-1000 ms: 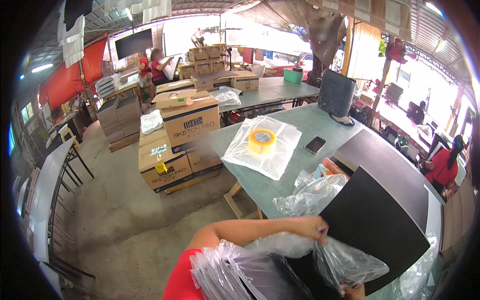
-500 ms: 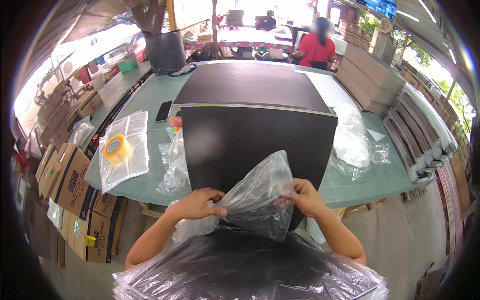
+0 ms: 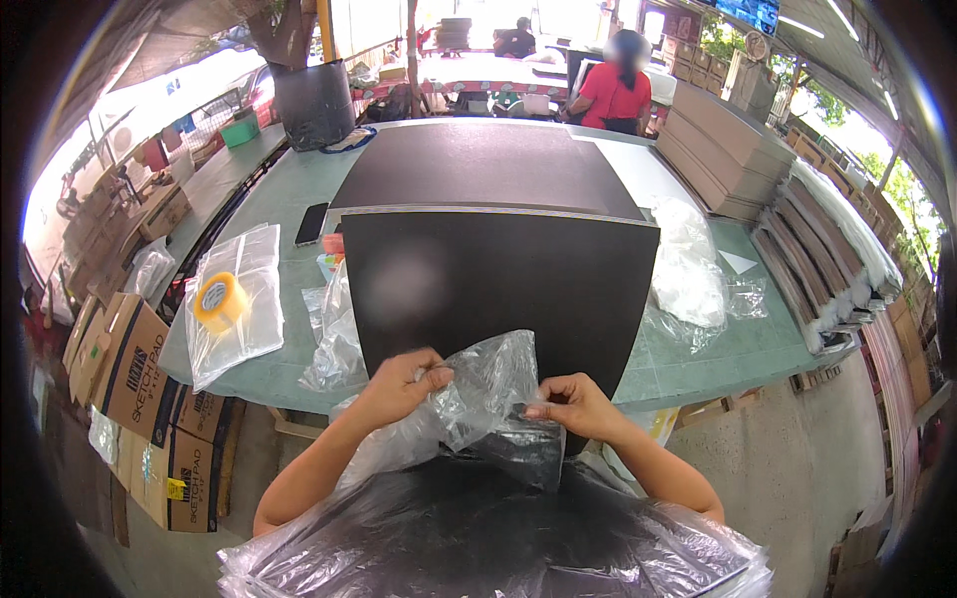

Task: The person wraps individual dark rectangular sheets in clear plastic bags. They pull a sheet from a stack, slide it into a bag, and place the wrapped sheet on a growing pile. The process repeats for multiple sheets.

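Film [image 3: 493, 384], clear and crumpled, is stretched between two bare hands just below the middle of the frame. The left hand [image 3: 411, 384] pinches it at its left side, thumb and fingers close together; the right hand [image 3: 573, 404] has a narrow pinch at its right edge. Directly behind the film, a black board [image 3: 508, 289] fills the centre of the frame, and above it a dark sheet [image 3: 478, 164] lies on the green table [image 3: 269, 199]. Across the bottom of the frame spreads a dark bundle [image 3: 498, 538] wrapped in clear plastic.

At left, a roll of yellow tape [image 3: 221, 302] rests on flat bags [image 3: 244, 344], with a phone [image 3: 312, 224] farther up. Right of the board sits a crumpled heap of plastic [image 3: 690, 274]. Cartons [image 3: 140, 379] stand at lower left, grey boxes [image 3: 723, 149] at upper right. A person in red [image 3: 616, 95] is at the top, right of centre.
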Tool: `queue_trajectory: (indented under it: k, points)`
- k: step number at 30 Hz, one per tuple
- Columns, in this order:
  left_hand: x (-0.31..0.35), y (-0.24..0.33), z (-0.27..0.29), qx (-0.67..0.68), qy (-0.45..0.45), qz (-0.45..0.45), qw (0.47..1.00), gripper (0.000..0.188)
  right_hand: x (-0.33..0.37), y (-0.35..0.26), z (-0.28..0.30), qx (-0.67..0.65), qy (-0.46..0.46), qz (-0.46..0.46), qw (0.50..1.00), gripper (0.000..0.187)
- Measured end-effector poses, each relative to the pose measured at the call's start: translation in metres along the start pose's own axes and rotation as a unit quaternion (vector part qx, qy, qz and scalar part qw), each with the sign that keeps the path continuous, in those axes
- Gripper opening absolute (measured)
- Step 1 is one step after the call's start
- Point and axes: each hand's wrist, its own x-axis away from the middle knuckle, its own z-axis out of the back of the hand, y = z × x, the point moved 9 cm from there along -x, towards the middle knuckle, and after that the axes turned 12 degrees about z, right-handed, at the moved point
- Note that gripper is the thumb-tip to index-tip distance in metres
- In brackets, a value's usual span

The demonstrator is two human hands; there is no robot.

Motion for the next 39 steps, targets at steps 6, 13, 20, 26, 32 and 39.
queue_trajectory:
  k: [6,13,20,26,32,39]
  points:
    - [0.026,0.064,0.054,-0.015,-0.029,-0.042,0.999,0.017,0.007,-0.047,0.016,-0.08,0.09,0.068,0.99,0.016]
    - [0.046,0.107,-0.039,-0.027,-0.178,-0.162,0.97,0.024,-0.007,-0.07,-0.036,-0.16,0.025,0.077,0.984,0.031]
    - [0.006,0.018,0.009,-0.026,-0.027,-0.057,0.998,0.019,0.006,-0.063,0.007,-0.21,0.213,0.046,0.953,0.048]
    - [0.01,0.034,0.106,0.096,0.187,0.018,0.977,0.014,-0.008,-0.067,-0.008,-0.293,0.054,0.062,0.952,0.019]
    - [0.045,0.074,-0.025,0.016,-0.111,-0.116,0.987,0.025,-0.016,-0.05,-0.059,-0.412,0.022,0.016,0.911,0.031]
    - [0.024,-0.051,0.173,-0.077,0.271,0.064,0.957,0.014,0.017,-0.042,0.003,-0.351,0.083,0.01,0.933,0.025]
